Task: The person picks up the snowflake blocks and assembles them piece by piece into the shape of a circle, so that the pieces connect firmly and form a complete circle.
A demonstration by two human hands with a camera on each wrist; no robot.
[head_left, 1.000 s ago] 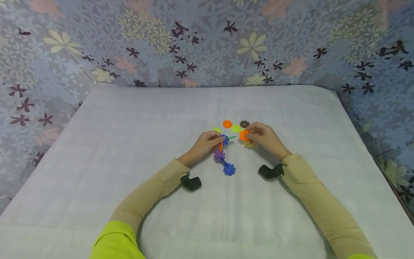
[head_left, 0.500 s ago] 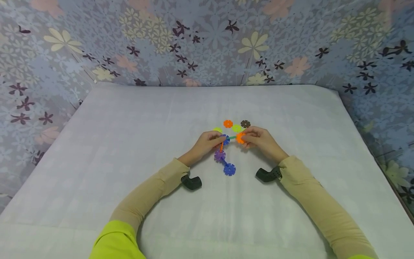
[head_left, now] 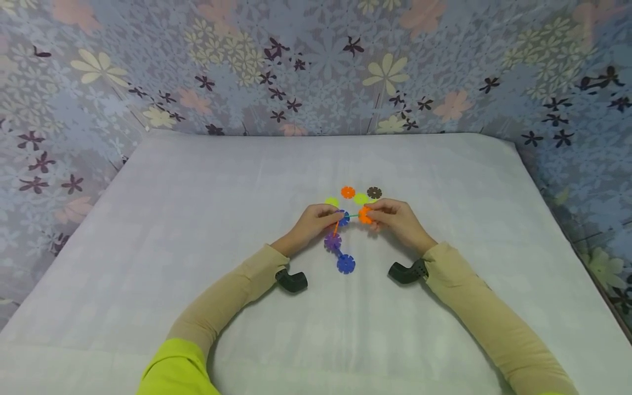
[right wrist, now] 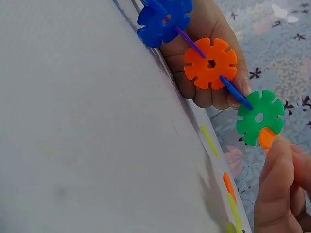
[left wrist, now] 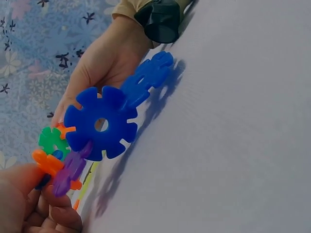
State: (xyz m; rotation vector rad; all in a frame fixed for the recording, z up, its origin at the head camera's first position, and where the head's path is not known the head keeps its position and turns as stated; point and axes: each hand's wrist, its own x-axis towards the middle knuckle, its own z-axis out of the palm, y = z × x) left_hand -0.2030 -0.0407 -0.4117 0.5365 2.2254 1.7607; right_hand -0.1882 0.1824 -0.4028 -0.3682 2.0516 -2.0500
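Observation:
My left hand (head_left: 316,222) pinches a blue notched plastic disc (head_left: 344,218) in a chain of interlocking discs. From there the chain runs down through an orange disc (left wrist: 48,164) and a purple disc (head_left: 333,242) to blue discs, one of them flat-on (left wrist: 101,124) in the left wrist view. A green disc (right wrist: 260,117) sticks out from the held blue disc toward the right. Between thumb and fingers, my right hand (head_left: 397,219) pinches another orange disc (head_left: 365,214), its edge against the green one's rim. Fingertips partly hide that meeting point; whether the slots are engaged I cannot tell.
Behind the hands, loose discs lie on the white-covered table (head_left: 222,181): orange (head_left: 348,192), dark brown (head_left: 374,192) and yellow-green (head_left: 360,199). Black elbow-shaped pieces (head_left: 292,282) jut from both sleeve cuffs. Floral fabric (head_left: 316,66) hangs beyond the table's far edge.
My right hand has moved left and slightly nearer, bringing its orange disc against the green disc. The left hand has stayed in place; the chain's hanging end has swung slightly left.

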